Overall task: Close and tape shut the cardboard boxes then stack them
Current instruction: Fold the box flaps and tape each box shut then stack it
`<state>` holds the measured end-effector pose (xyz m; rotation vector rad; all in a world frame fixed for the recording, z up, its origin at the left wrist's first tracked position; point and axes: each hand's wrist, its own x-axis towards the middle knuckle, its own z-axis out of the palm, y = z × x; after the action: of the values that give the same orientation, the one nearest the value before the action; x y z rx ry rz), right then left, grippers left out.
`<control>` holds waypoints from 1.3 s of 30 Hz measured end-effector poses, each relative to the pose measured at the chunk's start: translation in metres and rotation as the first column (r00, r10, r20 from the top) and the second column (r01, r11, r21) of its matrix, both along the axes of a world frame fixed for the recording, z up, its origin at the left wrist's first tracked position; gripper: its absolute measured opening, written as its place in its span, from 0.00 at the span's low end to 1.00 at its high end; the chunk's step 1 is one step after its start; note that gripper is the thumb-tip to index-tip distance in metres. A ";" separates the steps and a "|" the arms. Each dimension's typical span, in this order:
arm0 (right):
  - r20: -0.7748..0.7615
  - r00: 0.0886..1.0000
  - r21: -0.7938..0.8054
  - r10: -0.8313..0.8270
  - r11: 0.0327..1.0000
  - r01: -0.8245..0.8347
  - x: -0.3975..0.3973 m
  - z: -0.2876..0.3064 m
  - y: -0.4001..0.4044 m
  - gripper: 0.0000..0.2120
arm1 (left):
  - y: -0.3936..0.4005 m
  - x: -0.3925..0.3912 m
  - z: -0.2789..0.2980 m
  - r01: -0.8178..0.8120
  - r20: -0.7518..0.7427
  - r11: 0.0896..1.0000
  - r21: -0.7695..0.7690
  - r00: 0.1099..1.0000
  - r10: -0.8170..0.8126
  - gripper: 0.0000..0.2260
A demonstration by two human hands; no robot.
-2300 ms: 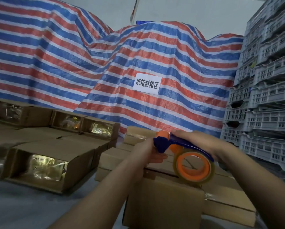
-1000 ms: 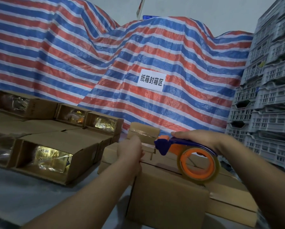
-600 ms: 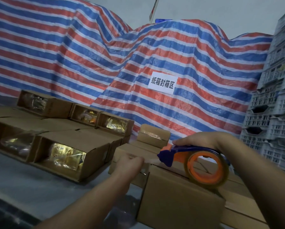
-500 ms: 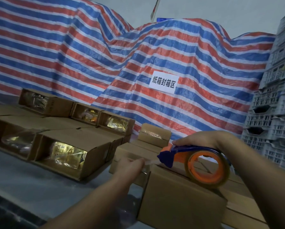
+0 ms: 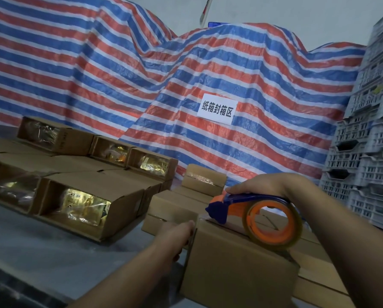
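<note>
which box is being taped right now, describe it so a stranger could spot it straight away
Start at the striped tarp with its white sign and come down to the closed boxes below it. The box being taped is the nearest one, under the orange tape dispenser the right hand grips, with the left hand against its end. The boxes on the left lie open.

Your left hand point(image 5: 176, 235) covers the far upper corner of the nearest box point(image 5: 235, 270), so you cannot see whether any tape lies under your fingers. The tape dispenser point(image 5: 259, 215) hides the strip of lid beneath it, and your right hand point(image 5: 263, 185) hides its handle. The bottom edge cuts off both forearms and the box's lower part. The open boxes point(image 5: 81, 203) at left run off the frame; their shiny wrapped contents are too dim to identify. The crates point(image 5: 363, 152) are cropped at the right edge.
</note>
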<state>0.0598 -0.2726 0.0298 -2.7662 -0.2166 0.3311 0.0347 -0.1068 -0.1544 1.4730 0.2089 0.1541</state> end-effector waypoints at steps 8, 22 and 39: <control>0.008 1.000 -0.013 0.023 1.000 -0.023 0.005 -0.001 -0.002 0.22 | 0.003 0.004 0.006 0.013 -0.013 0.980 0.201 1.000 -0.011 0.21; 0.020 1.000 -0.036 0.021 0.999 -0.020 0.014 -0.001 -0.003 0.25 | 0.011 0.004 0.036 0.148 0.021 0.932 0.332 0.986 -0.164 0.13; -0.034 0.999 -0.049 -0.004 0.999 0.002 0.003 0.007 0.003 0.23 | 0.012 0.003 0.036 0.308 -0.102 0.896 0.320 0.951 -0.291 0.15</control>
<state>0.0626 -0.2697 0.0370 -2.8058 -0.1988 0.3878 0.0381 -0.0948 -0.1188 1.8293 -0.0081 -0.1063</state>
